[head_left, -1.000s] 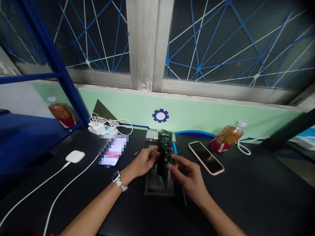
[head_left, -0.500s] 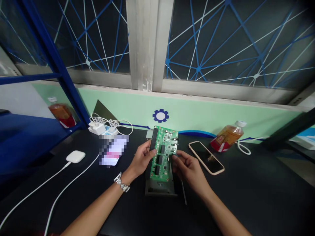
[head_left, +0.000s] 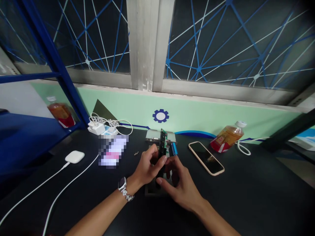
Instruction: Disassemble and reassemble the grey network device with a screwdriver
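A green circuit board (head_left: 162, 139) is tipped on its edge, its black connector strip facing me. My left hand (head_left: 150, 165) is closed on the strip side, thumb in front. My right hand (head_left: 180, 183) is at the board's lower end, thumb against the black strip and fingers curled behind it. Under both hands lies a flat metal case (head_left: 152, 191), mostly covered. Behind the board is a grey metal panel (head_left: 152, 135). A blue handle-like piece (head_left: 174, 149) shows just beyond my right fingers; the rest of it is hidden.
Several small screws (head_left: 136, 153) lie left of the board. A phone (head_left: 206, 158) and a drink bottle (head_left: 227, 137) are to the right. On the left are a blurred-out phone-like item (head_left: 113, 151), a white earbud case (head_left: 75, 157) with its cable, and a power strip (head_left: 108, 130).
The circuit board has turned from its face showing to edge-on. My right hand has shifted left and down to its lower end. The metal panel, blue piece and screws have come into sight.
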`<action>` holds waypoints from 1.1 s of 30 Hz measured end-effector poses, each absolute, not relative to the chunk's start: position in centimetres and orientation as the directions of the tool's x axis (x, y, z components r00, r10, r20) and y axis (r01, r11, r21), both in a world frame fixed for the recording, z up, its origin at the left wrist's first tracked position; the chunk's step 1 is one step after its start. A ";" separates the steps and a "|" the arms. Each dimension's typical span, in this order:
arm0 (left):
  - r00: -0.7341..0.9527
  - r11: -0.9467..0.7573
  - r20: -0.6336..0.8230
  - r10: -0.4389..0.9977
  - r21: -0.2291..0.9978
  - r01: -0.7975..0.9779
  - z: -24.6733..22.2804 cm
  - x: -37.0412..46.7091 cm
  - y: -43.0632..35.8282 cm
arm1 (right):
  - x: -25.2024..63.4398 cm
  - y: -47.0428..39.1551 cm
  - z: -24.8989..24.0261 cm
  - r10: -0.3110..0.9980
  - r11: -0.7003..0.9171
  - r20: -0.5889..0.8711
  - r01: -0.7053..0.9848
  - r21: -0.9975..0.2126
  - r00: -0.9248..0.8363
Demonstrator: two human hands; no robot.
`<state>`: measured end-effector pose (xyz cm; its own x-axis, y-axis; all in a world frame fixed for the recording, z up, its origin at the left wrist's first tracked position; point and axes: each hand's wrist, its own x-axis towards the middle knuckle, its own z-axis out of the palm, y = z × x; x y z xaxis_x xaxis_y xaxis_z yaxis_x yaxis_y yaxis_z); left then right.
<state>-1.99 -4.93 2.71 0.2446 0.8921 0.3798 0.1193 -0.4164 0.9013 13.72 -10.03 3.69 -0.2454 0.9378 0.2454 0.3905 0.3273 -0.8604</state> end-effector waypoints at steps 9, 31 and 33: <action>0.316 -0.504 0.438 0.842 0.847 0.168 2.9 -2.4 -5.2 | 14.1 -10.1 4.2 0.917 0.343 0.237 0.334 -0.878 -0.320; 0.274 -0.021 0.018 0.962 1.000 0.008 1.7 -3.6 -1.6 | 14.7 -9.5 3.6 0.936 0.306 0.274 0.124 -0.944 -0.221; 0.309 0.073 -0.063 0.949 0.997 -0.021 1.8 -3.8 -1.4 | 15.0 -9.5 3.5 0.939 0.290 0.259 0.115 -0.950 -0.226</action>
<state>-3.81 -1.40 1.77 0.3089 0.9490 -0.0625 -0.0214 0.0727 0.9971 14.97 -9.47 3.47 -0.2259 0.9391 0.2590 0.1146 0.2897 -0.9502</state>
